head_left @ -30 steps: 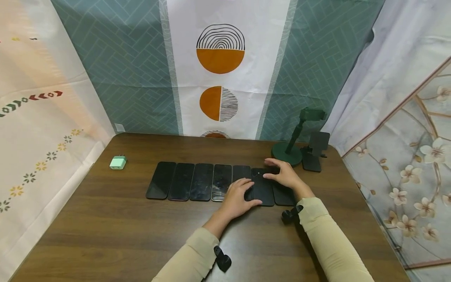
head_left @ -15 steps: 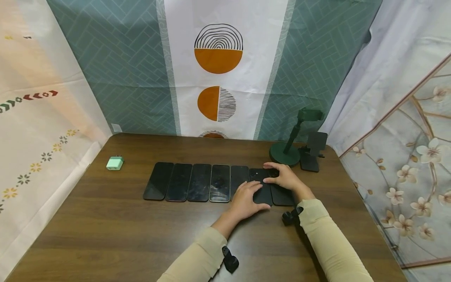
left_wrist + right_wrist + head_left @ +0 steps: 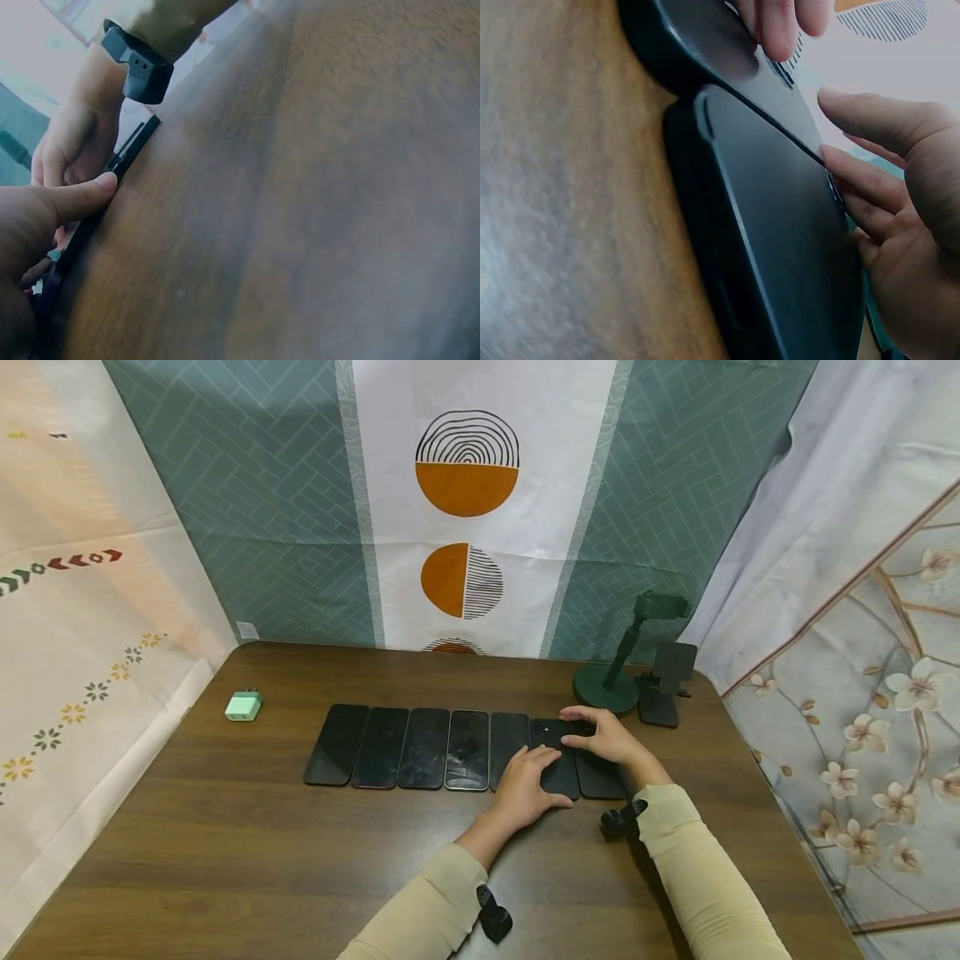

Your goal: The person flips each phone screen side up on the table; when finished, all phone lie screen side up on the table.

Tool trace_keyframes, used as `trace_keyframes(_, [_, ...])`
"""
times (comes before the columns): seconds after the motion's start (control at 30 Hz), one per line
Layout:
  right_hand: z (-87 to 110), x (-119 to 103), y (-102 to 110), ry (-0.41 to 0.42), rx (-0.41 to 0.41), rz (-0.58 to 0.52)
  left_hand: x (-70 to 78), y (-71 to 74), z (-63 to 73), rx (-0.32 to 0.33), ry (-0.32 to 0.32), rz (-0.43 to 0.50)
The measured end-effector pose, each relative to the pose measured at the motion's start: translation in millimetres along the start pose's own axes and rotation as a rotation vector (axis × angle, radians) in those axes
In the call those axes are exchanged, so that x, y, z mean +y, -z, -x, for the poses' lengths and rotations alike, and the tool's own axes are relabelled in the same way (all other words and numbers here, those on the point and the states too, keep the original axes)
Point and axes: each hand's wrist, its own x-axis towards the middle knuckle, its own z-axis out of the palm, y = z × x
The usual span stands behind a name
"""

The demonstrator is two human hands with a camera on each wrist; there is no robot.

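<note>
Several dark smartphones lie side by side in a row. My left hand (image 3: 521, 789) reaches over the right part of the row, its fingers above a black phone (image 3: 564, 774) that lies with its camera side up. The left thumb (image 3: 86, 196) touches the phones' near edge in the left wrist view. My right hand (image 3: 611, 743) is at the far end of the rightmost phone (image 3: 600, 777), thumb and fingers spread apart. In the right wrist view its fingers touch the far part of that phone (image 3: 780, 217), near the camera bump. Neither hand lifts a phone.
A dark green stand with a round base (image 3: 606, 687) and a black phone stand (image 3: 660, 703) are at the back right. A mint-green charger plug (image 3: 243, 706) sits at the far left of the wooden table (image 3: 247, 860). Patterned cloths hang behind and beside it.
My left hand has moved a little to the right along the row, from the fifth phone toward the sixth. My right hand has dipped slightly and then stays in place.
</note>
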Motion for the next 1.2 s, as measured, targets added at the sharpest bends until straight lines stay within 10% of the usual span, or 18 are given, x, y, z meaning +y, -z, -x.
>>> trace_keyframes(0.57, [2.0, 5, 4, 0.070, -0.030, -0.172, -3.2, 1.7, 1.9, 0.085, -0.029, 0.109])
trace_keyframes(1.2, [-0.7, 2, 3, 0.130, -0.079, -0.221, -9.8, 13.9, 1.9, -0.031, -0.091, 0.219])
